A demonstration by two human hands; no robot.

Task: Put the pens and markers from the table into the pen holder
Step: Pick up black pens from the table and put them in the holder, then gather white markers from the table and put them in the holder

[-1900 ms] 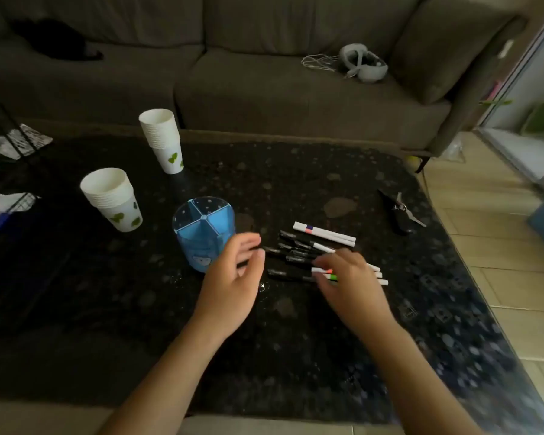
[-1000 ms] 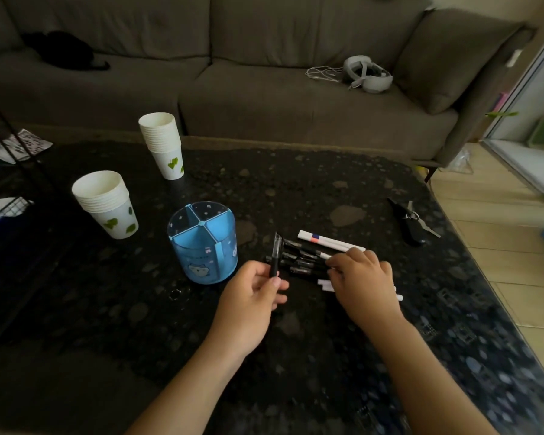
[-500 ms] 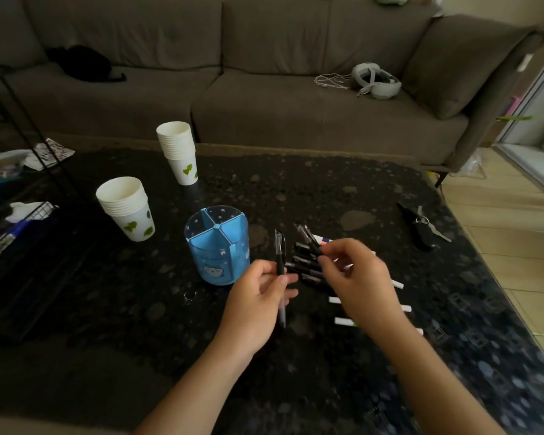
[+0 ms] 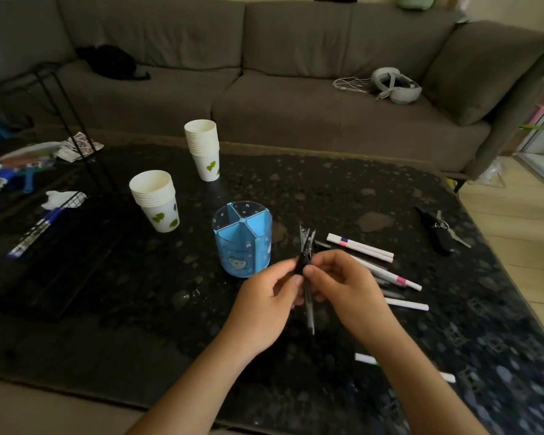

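Pens [image 4: 307, 262], dark and bunched upright, sit pinched between both hands above the black desk [image 4: 327, 183], just right of the blue pen holder [image 4: 242, 238]. The left hand [image 4: 266, 301] grips the bundle with thumb and fingers closed round it; the right hand [image 4: 347, 285] presses in from the other side, fingertips squaring the barrels. White markers [image 4: 360, 247] lie scattered on the desk to the right (one partly hidden under the right forearm). The holder, split into compartments, looks empty so far.

Done well, the step likely calls for aligning the tips, keeping the bundle vertical, then carrying it over one compartment and lowering before letting go, so nothing catches the dividers or tips the light holder.

Half a second ago the left hand held a single pen while the right lifted others; now the two lots are merged into one bundle.
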